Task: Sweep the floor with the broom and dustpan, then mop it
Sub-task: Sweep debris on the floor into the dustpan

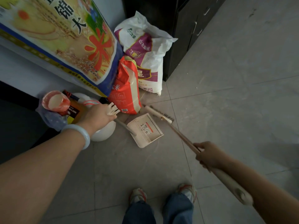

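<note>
Head view: sweeping step. Left hand [101,116] grips dustpan [146,130] handle; right hand [208,155] grips broom [163,117] shaft. Next: likely draw bristles toward pan mouth.

Dustpan [146,130] on floor [226,110], centre, just ahead of the feet [161,194]. Broom [169,125] head just right of it, touching floor; handle runs back-right into right hand [208,155]. Left hand [101,116] on dustpan handle top, left of pan. Sacks [126,88] behind, against cabinet [178,38].
</note>
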### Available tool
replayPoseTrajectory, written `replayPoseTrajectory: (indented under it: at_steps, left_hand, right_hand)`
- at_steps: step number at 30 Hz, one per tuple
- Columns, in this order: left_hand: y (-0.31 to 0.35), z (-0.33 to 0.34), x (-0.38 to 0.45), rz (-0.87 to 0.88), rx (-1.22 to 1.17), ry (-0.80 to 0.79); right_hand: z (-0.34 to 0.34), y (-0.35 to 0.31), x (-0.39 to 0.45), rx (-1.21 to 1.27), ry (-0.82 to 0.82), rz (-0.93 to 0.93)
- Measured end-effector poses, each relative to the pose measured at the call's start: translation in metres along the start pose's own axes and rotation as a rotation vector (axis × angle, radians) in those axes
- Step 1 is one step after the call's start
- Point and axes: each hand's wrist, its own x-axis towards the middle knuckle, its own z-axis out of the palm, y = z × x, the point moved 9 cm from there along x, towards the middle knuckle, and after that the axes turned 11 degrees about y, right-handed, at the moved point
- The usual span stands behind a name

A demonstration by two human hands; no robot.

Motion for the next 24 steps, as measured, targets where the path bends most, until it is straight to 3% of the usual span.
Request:
replayPoseTrajectory:
  at_steps: [5,9,12,18,24]
  left_hand:
    - [-0.005,-0.003,0.001,-0.022,-0.013,0.026]
    - [-0.005,-0.005,0.0,-0.011,-0.024,0.03]
    - [-0.007,-0.007,-0.001,-0.016,-0.009,0.01]
    - [0.012,-0.003,-0.013,-0.001,-0.005,-0.036]
    - [0.074,0.027,-0.007,0.16,-0.006,-0.048]
  right_hand:
    - [0.009,-0.021,0.056,-0.026,0.085,0.05]
    - [0.066,-0.02,0.038,0.027,-0.073,0.085]
    - [0.069,-0.013,0.003,0.074,-0.118,0.041]
    - [0.022,0.024,-0.019,0.121,0.034,0.056]
    - [-0.041,0.072,0.017,0.058,0.222,0.177]
